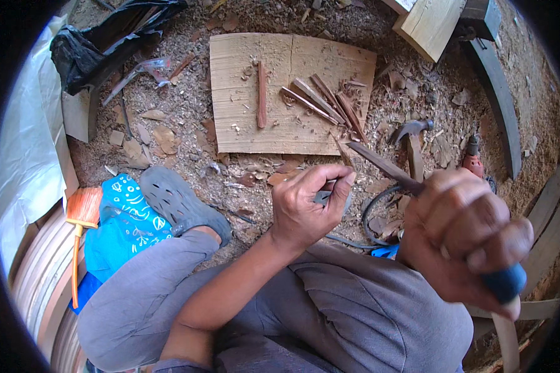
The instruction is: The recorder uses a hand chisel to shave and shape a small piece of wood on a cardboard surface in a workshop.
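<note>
My left hand (311, 199), in the middle, is closed with its thumb and fingers pinching a thin wooden stick (343, 151) whose tip points away from me. My right hand (460, 230) is wrapped round the blue handle (505, 283) of a knife with a long, dark, narrow blade (386, 166). The blade slants toward the far left, its tip close to the stick; whether they touch I cannot tell. Beyond both hands lies a wooden board (249, 140), with a single reddish strip (262, 93) and a pile of several wooden strips (320, 99) on it.
Shavings and dry leaves cover the ground. A claw hammer (414, 146) and a red power tool (473, 161) lie right of the board. Wood blocks (429, 28) stand at the far right. To the left are an orange brush (83, 208), blue cloth (127, 217) and a black bag (81, 62).
</note>
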Motion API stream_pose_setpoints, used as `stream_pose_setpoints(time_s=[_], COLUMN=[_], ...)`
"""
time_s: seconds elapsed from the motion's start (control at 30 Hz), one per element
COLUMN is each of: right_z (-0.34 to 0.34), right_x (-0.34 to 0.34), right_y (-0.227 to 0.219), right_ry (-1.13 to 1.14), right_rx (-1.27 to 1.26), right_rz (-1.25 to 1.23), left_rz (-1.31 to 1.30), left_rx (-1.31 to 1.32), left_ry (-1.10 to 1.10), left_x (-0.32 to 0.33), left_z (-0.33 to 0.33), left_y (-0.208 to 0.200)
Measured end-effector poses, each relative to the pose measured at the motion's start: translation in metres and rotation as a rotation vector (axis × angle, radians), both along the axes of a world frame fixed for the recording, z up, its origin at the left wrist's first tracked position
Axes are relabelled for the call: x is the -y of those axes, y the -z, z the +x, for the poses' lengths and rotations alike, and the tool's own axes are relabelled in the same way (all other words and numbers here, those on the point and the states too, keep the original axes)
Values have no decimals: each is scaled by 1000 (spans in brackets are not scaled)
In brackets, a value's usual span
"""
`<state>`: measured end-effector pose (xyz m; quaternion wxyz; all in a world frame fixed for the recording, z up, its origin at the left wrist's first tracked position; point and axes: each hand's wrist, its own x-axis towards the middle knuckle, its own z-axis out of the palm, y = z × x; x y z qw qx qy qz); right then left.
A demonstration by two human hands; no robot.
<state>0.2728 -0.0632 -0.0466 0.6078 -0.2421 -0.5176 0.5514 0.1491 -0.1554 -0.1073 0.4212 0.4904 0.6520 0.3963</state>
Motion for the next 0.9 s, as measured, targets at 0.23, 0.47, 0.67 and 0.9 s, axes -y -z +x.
stream_pose_setpoints(time_s=[0.23,0.47,0.67,0.9], right_z=[3,7,1,2], right_x=[13,-3,-7,-5], right_y=[16,-29,-11,-17], right_ry=[103,122,37,21], right_rx=[-19,-19,-49,-19], right_rz=[-64,-185,-163,-73], left_rz=[49,16,35,47], left_rx=[13,57,-3,20], left_ry=[-29,-38,-8,-53], left_x=[0,9,10,9], left_z=[-4,-1,1,4], left_y=[9,12,9,12])
